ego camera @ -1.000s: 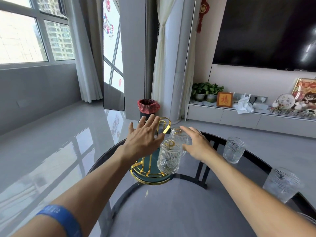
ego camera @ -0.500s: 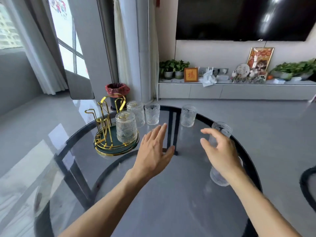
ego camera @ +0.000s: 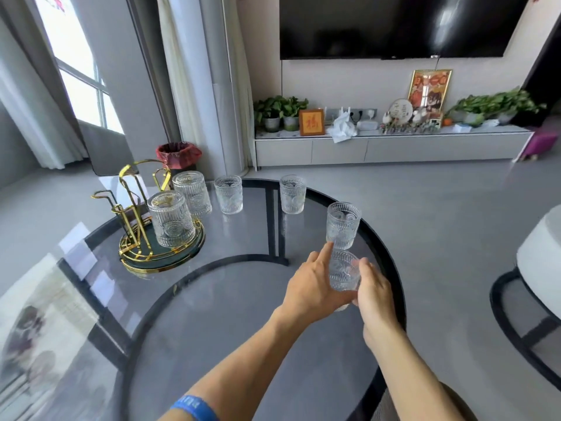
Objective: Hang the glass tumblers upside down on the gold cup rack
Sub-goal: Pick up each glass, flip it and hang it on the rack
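Glass catches the light everywhere on the round table (ego camera: 212, 314). Near its right rim, one embossed tumbler (ego camera: 344, 273) is gripped between both hands: the left hand (ego camera: 314, 288) is wrapped against its left side with the forefinger stretched up along the wall, and the right hand (ego camera: 375, 291) is pressed to its right side. Whether its base is touching the tabletop cannot be told. Just behind it an upright tumbler (ego camera: 343, 225) is seen, and two more, the middle tumbler (ego camera: 292, 193) and the far-left tumbler (ego camera: 228, 194), are lined up along the far edge. At the left, the gold cup rack (ego camera: 133, 208) is set on its green, gold-rimmed tray (ego camera: 170, 258); two inverted tumblers, the front one (ego camera: 171, 218) and the rear one (ego camera: 192, 192), are carried on its right-hand prongs, while the other prongs are bare. A blue wristband (ego camera: 194, 407) is worn on the left forearm.
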